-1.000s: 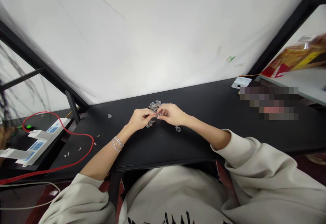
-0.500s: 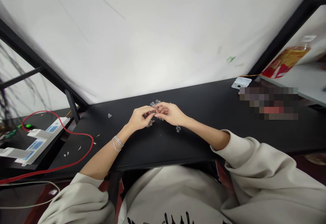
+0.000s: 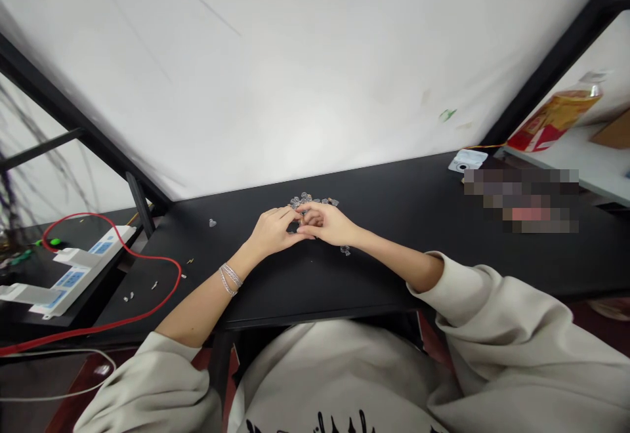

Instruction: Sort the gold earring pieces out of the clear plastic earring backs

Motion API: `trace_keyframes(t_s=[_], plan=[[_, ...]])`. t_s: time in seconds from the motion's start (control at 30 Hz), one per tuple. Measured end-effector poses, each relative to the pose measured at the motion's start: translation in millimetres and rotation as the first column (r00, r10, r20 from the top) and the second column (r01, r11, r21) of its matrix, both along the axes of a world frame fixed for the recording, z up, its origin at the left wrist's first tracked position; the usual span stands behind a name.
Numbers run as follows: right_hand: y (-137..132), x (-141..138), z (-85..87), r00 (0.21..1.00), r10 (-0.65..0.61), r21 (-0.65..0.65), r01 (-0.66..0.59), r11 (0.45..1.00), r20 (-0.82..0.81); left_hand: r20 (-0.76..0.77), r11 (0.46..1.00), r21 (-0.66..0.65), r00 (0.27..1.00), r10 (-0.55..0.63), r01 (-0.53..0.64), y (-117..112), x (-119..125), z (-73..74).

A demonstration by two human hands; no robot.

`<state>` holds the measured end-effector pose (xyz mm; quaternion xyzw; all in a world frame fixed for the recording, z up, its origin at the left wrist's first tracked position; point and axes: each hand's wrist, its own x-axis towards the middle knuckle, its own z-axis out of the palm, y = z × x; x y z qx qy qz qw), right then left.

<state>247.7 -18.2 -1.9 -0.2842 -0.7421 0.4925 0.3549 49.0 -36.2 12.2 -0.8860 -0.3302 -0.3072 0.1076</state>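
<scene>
"Clear beads (image 3: 306,201) in a loose heap on that black desk (image 3: 403,223), just beyond the person's fingertips. What's going on there?"

"Close finger work, I'd judge. The left hand (image 3: 273,232) and right hand (image 3: 327,223) are together over the near side of the heap, fingertips meeting."

"Are they pinching a bead?"

"Can't tell from here. The fingers hide whatever might be between them."

"And the strays?"

"One stray bead (image 3: 345,250) lies just below the right hand, and a second bead (image 3: 212,222) sits well apart to the left. Some small pale bits (image 3: 128,298) lie near the red cable (image 3: 162,305)."

"What does the next move call for?"

"Careful fingers, I'd say. Any parting of the hands needs to stay small, with the heap so close beside them."
</scene>
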Motion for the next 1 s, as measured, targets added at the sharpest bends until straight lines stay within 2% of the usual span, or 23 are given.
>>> trace_keyframes(t_s=[0.13, 0.3, 0.47, 0.6, 0.83, 1.0], plan=[[-0.4, 0.1, 0.0, 0.998, 0.052, -0.027, -0.051, 0.998, 0.024, -0.065, 1.000, 0.005, 0.998, 0.004, -0.004, -0.8, -0.7, 1.0], [-3.7, 0.2, 3.1, 0.995, 0.082, -0.025, -0.081, 0.996, 0.049, -0.045, 0.999, -0.028, 0.998, -0.045, 0.044, 2.1, -2.5, -2.6], [-4.9, -0.4, 2.7, 0.995, 0.085, 0.000, -0.085, 0.996, 0.048, -0.037, 0.993, -0.076, 0.995, -0.088, 0.085, 3.6, -4.0, -3.4], [-5.8, -1.2, 3.2, 0.995, 0.084, -0.010, -0.084, 0.996, 0.054, -0.048, 0.990, -0.116, 0.996, -0.081, 0.075, 3.9, -4.3, -4.0], [-5.5, -1.6, 2.8, 0.994, 0.092, -0.032, -0.090, 0.995, 0.052, -0.011, 0.985, -0.111, 0.991, -0.131, 0.129, 4.8, -4.0, -7.0], [-6.9, -1.9, 4.3, 0.993, 0.081, -0.002, -0.081, 0.997, 0.087, 0.009, 0.982, -0.148, 0.993, -0.120, 0.120, 5.0, -3.7, -7.3]])
